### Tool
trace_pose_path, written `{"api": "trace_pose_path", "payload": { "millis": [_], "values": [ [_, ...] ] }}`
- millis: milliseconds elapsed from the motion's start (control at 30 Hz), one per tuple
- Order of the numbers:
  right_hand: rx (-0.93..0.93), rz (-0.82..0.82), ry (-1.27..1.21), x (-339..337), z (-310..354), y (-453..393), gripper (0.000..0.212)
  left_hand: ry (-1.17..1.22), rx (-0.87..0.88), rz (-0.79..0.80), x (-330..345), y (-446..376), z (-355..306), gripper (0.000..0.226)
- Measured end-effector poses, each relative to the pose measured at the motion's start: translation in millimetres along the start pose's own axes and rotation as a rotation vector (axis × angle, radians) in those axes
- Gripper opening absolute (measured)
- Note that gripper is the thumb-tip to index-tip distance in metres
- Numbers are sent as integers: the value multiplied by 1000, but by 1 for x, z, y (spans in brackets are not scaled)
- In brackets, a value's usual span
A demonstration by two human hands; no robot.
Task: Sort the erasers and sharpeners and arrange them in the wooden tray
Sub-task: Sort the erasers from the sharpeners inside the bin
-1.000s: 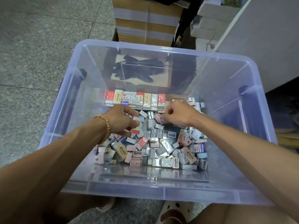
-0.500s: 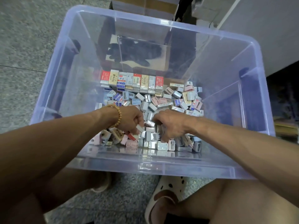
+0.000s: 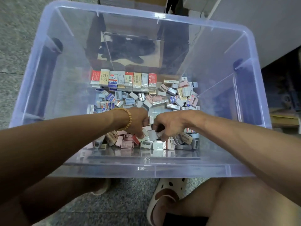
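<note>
Here, a clear plastic bin point(image 3: 68, 66) on a speckled floor point(image 3: 21, 38). Inside, a loose heap of erasers and sharpeners point(image 3: 162, 101) across the bottom, with a neat row of erasers point(image 3: 123, 79) at the far edge. Left hand point(image 3: 138, 121), beaded bracelet point(image 3: 129, 118) at the wrist, fingers curled into the near pile, pinching small pieces. Right hand point(image 3: 171, 123) just beside, gripping a white sharpener point(image 3: 152, 134).

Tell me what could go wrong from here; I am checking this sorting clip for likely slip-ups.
1. Both the left hand and the right hand dig in the same spot of the loose pile, so they may knock each other's pick.
2. The neat row of erasers stands right against the pile; pushed pieces could topple it.
3. Erasers and sharpeners lie mixed, so a wrong piece may be taken.
</note>
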State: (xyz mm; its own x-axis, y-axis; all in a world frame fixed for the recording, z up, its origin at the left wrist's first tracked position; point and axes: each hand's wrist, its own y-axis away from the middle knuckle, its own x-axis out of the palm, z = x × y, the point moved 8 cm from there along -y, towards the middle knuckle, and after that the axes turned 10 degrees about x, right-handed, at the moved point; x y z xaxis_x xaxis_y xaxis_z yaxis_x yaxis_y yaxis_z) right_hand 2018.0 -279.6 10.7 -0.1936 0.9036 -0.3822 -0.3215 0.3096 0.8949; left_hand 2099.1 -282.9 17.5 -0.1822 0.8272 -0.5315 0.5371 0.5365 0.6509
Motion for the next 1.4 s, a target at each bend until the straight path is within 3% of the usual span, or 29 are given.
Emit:
{"api": "trace_pose_path", "payload": {
  "millis": [367,633,733,833,1033,1200,1400],
  "values": [
    [22,-29,6,5,-3,-3,42,-117,57,-31,5,3,0,34],
    [25,-185,-14,-2,-2,-1,27,-55,-8,25,13,8,12,47],
    [44,-177,-27,-8,-5,1,28,-60,4,56,14,6,12,37],
    [85,-236,-90,-29,-18,11,29,-77,30,31,17,6,8,27],
    [113,-399,-271,-61,-34,31,27,51,71,-1,14,-1,0,30],
    [104,-409,-441,-62,-35,32,18,39,104,77,18,-5,1,15],
    [146,-414,-716,-62,-45,34,24,-10,111,105,16,-2,-6,23]
  ]
}}
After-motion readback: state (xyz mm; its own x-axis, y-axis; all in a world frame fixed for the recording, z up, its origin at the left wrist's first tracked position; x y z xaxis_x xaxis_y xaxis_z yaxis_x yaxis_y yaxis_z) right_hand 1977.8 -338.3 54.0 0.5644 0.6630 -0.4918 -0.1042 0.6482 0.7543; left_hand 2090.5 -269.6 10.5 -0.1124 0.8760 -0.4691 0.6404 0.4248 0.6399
